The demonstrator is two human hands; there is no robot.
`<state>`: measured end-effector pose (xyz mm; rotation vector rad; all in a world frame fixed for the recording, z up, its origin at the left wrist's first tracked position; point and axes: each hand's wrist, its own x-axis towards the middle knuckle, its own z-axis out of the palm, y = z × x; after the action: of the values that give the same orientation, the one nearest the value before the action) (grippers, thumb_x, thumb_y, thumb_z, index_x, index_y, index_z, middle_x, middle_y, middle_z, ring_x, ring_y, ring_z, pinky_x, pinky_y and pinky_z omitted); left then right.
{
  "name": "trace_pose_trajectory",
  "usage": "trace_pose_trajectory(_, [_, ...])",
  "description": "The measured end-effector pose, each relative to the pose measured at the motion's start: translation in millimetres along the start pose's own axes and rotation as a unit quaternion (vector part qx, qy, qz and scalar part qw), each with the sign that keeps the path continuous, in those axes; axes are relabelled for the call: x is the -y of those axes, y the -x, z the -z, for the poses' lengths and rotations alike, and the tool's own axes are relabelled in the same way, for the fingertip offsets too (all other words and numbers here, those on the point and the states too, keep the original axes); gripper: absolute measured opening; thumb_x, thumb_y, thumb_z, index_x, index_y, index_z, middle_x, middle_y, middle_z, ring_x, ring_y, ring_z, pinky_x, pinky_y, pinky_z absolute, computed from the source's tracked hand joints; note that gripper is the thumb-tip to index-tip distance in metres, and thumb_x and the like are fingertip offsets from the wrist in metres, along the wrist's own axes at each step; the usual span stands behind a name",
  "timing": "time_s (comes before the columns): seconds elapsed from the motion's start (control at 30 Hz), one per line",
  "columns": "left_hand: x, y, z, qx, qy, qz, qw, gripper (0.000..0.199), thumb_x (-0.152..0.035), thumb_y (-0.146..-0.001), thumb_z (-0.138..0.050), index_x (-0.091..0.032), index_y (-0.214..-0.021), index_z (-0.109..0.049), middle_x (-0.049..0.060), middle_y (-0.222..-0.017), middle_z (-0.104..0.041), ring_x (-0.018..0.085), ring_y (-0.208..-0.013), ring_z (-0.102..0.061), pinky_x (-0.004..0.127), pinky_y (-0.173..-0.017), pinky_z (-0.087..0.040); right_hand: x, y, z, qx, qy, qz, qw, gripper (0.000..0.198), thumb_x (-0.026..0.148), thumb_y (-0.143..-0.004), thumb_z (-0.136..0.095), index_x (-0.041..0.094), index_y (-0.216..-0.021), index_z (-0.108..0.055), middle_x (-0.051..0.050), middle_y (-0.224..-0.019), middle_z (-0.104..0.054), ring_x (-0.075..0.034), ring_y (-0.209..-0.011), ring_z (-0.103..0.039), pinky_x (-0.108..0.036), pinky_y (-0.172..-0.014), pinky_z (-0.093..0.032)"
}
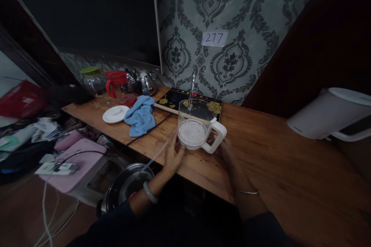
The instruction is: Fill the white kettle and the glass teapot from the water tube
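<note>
A clear glass jug (191,132) with a whitish bottom and a white handle (217,136) is at the middle of the wooden counter, in front of the cooktop. My left hand (173,156) closes around its lower left side. On the other side, my right hand (223,148) grips the jug behind the handle, its fingertips partly hidden. A thin metal spout (192,87) rises at the cooktop, behind the jug. To the left are a crumpled blue cloth (140,115) and a round white lid (115,114).
The black cooktop (171,99) lies against the wall. Several glass pots, including a red-lidded jug (116,79), stand at the back left. A large pale pitcher (327,114) is at the right. Below the counter's edge sits a metal pot (127,181) with a clear tube (155,157) leading into it.
</note>
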<state>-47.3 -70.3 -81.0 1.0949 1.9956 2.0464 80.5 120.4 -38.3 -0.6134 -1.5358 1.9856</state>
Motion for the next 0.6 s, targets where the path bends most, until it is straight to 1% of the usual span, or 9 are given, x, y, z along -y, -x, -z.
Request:
trace_pose_trajectory(0.07, [-0.8, -0.1, 0.3, 0.004, 0.001, 0.005, 1.000, 0.062, -0.042, -0.092, -0.062, -0.026, -0.150, -0.045, 0.013, -0.154, -0.049, 0.030, -0.143, -0.047, 0.051, -0.116, -0.043, -0.7, -0.4, 0.8, -0.006, 0.003, -0.002, 1.000, 0.040, 0.053, -0.063, -0.084, 0.019, -0.083, -0.076, -0.003, -0.068, -0.070, -0.013, -0.049, -0.054, -0.023, -0.040, -0.034])
trace_pose_trajectory(0.2, [-1.1, -0.1, 0.0, 0.005, 0.012, 0.011, 1.000, 0.063, -0.044, -0.093, -0.061, -0.026, -0.151, -0.043, 0.013, -0.156, -0.047, 0.030, -0.143, -0.047, 0.050, -0.116, -0.044, -3.4, -1.3, 2.4, 0.001, 0.014, -0.011, 1.000, 0.041, 0.056, -0.066, -0.082, 0.019, -0.081, -0.076, -0.003, -0.063, -0.068, -0.010, -0.040, -0.045, -0.023, -0.037, -0.028])
trace_pose_trajectory(0.27, [-0.7, -0.1, 0.1, 0.005, 0.011, 0.010, 1.000, 0.064, -0.044, -0.092, -0.062, -0.026, -0.151, -0.044, 0.013, -0.156, -0.047, 0.030, -0.143, -0.046, 0.051, -0.116, -0.044, -5.0, -2.3, 2.7, 0.006, 0.019, -0.003, 1.000, 0.040, 0.057, -0.067, -0.081, 0.019, -0.076, -0.075, -0.004, -0.064, -0.069, -0.011, -0.040, -0.045, -0.025, -0.038, -0.031])
trace_pose_trajectory(0.37, [-0.7, 0.1, 1.1, 0.005, 0.008, 0.010, 1.000, 0.063, -0.043, -0.093, -0.061, -0.027, -0.151, -0.043, 0.013, -0.154, -0.049, 0.031, -0.144, -0.045, 0.051, -0.117, -0.043, -6.5, -3.6, 2.3, 0.002, 0.016, 0.002, 1.000, 0.040, 0.059, -0.066, -0.081, 0.019, -0.068, -0.073, -0.007, -0.073, -0.073, -0.013, -0.044, -0.051, -0.026, -0.040, -0.034])
trace_pose_trajectory(0.4, [-1.1, 0.0, 1.7, 0.004, 0.009, 0.012, 1.000, 0.063, -0.044, -0.093, -0.061, -0.027, -0.152, -0.043, 0.013, -0.153, -0.050, 0.031, -0.144, -0.046, 0.051, -0.117, -0.043, -6.7, -3.8, 2.1, -0.004, 0.018, 0.000, 1.000, 0.040, 0.059, -0.066, -0.081, 0.019, -0.067, -0.073, -0.007, -0.071, -0.073, -0.013, -0.044, -0.051, -0.026, -0.040, -0.033])
trace_pose_trajectory(0.47, [-2.1, -0.1, 2.8, 0.005, 0.015, 0.018, 1.000, 0.063, -0.044, -0.093, -0.062, -0.028, -0.151, -0.044, 0.013, -0.152, -0.051, 0.031, -0.141, -0.049, 0.052, -0.116, -0.044, -6.9, -4.1, 1.7, -0.009, 0.027, -0.001, 1.000, 0.040, 0.059, -0.066, -0.081, 0.020, -0.066, -0.073, -0.005, -0.062, -0.068, -0.014, -0.043, -0.050, -0.026, -0.039, -0.033])
trace_pose_trajectory(0.53, [-3.0, -0.3, 3.8, 0.005, 0.023, 0.018, 1.000, 0.062, -0.044, -0.093, -0.062, -0.029, -0.151, -0.045, 0.013, -0.153, -0.051, 0.032, -0.138, -0.053, 0.052, -0.115, -0.045, -7.5, -4.4, 1.5, -0.006, 0.032, 0.013, 0.999, 0.039, 0.059, -0.068, -0.080, 0.021, -0.068, -0.074, -0.003, -0.055, -0.064, -0.015, -0.045, -0.052, -0.027, -0.041, -0.038])
trace_pose_trajectory(0.6, [-2.8, -0.3, 4.2, 0.003, 0.029, 0.016, 0.999, 0.061, -0.044, -0.093, -0.062, -0.029, -0.150, -0.047, 0.013, -0.154, -0.050, 0.032, -0.137, -0.053, 0.053, -0.115, -0.045, -8.4, -4.7, 0.9, 0.003, 0.032, 0.026, 0.999, 0.038, 0.059, -0.069, -0.080, 0.021, -0.071, -0.074, -0.003, -0.056, -0.065, -0.018, -0.048, -0.056, -0.028, -0.043, -0.042])
